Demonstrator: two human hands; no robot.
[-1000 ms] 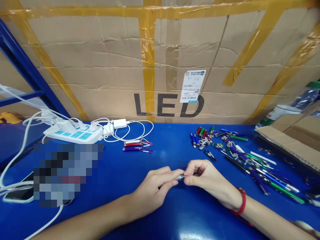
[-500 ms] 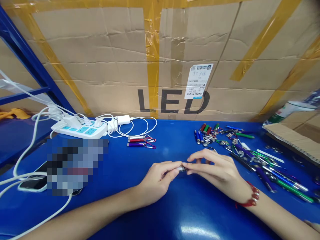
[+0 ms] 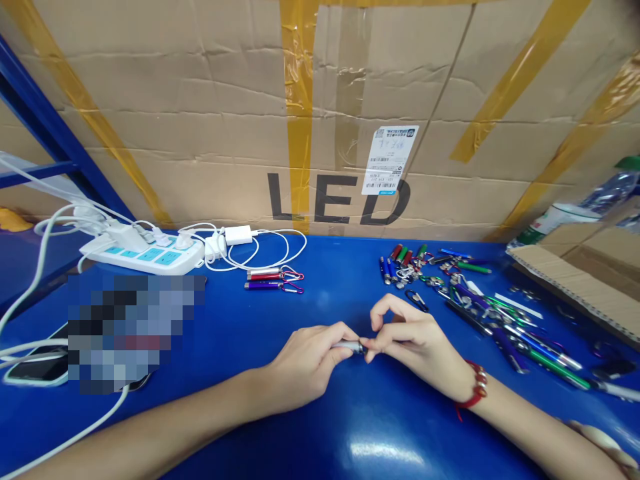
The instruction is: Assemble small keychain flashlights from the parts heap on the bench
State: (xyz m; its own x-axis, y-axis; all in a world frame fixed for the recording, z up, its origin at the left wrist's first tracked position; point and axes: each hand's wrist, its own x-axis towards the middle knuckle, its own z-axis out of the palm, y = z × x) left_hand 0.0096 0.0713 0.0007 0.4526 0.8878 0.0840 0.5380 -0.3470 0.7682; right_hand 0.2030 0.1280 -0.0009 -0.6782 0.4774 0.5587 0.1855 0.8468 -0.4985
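My left hand (image 3: 310,363) is closed around a small silver flashlight tube (image 3: 349,347), which lies roughly level just above the blue table. The tube's dark end points right, and the thumb and index finger of my right hand (image 3: 413,340) pinch there. Whether a small part sits between those fingertips is hidden. The other right fingers are curled. Beyond my hands lie several finished-looking mini flashlights (image 3: 267,285) in silver, red and purple, with carabiner clips. To the right, a black carabiner (image 3: 417,300) lies close to my right hand.
A loose pile of colored tubes, clips and pens (image 3: 480,300) spreads over the right side. An open cardboard box (image 3: 570,290) stands far right. At left are a power strip (image 3: 165,263) with white cables and a phone (image 3: 37,367). A large taped carton (image 3: 225,133) walls the back.
More of the silver tube now shows between my hands. My right fingers have curled in more, pinching at the tube's end. The whole view has shifted slightly.
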